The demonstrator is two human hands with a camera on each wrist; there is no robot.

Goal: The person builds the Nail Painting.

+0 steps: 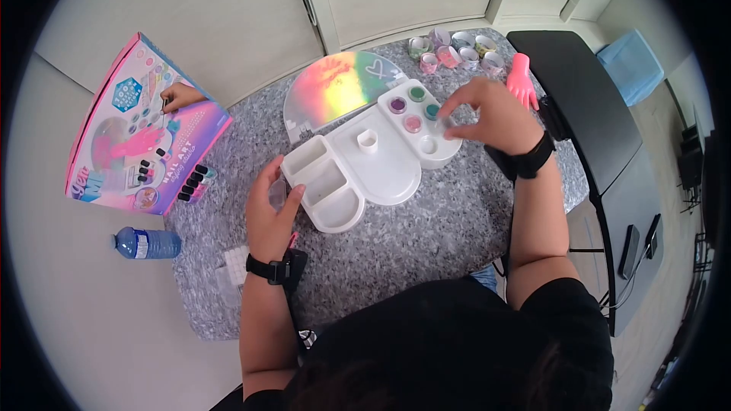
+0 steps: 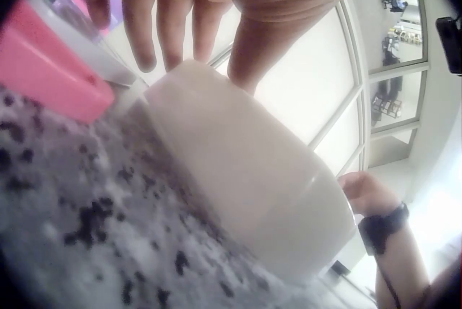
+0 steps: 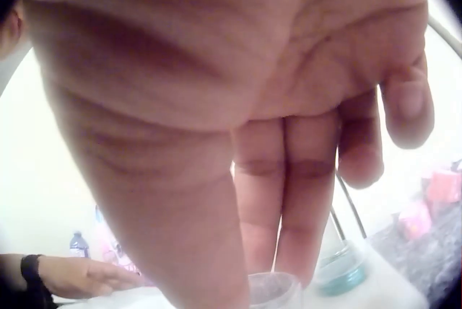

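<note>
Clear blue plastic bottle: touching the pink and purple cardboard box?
Apart. The head view shows a pale strip between the bottle and the lower edge of the box.

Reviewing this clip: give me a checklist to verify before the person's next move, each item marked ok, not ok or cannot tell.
1. Left hand touching the compartment tray: ok.
2. Right hand has the clear pot between thumb and fingers: ok.
3. Clear pot fully seated in a well: cannot tell; fingers hide much of it.
4. Purple pot and pink pot in their wells: ok.
5. Small white holder off the middle tray: not ok, it stands on it.
</note>
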